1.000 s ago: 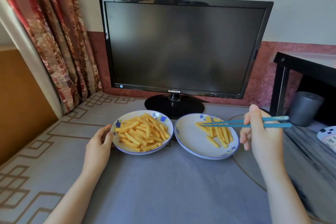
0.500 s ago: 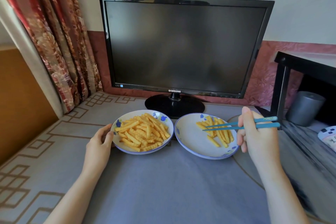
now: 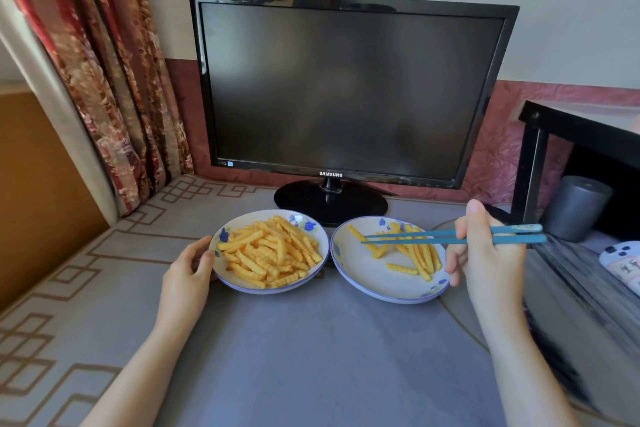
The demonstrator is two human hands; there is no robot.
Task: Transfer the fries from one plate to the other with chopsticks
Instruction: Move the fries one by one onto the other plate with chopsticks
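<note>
My right hand [image 3: 485, 253], clamped on the chopsticks [image 3: 415, 237], has drifted toward 9 o'clock; tips near-closed, empty, above the receiving plate [image 3: 381, 295]. Judgement: returning for another fry. My left hand [image 3: 187, 267] grips the full plate [image 3: 270, 289] at its rim. Count: two plates, two sticks, roughly ten fries [image 3: 419, 256] transferred, source heap [image 3: 270, 250] uncounted.

I see yellow-orange, ridged fries [image 3: 273, 251] on a left plate [image 3: 263, 289] and a right plate [image 3: 367, 274], both white with blue flowers and blue rims. The chopsticks [image 3: 415, 237] are teal. The cloth [image 3: 311, 357] is grey-blue with a tan fret-line border. The monitor [image 3: 346, 87] is black, the curtain [image 3: 104, 62] red and cream floral, the cup [image 3: 576, 206] grey.
</note>
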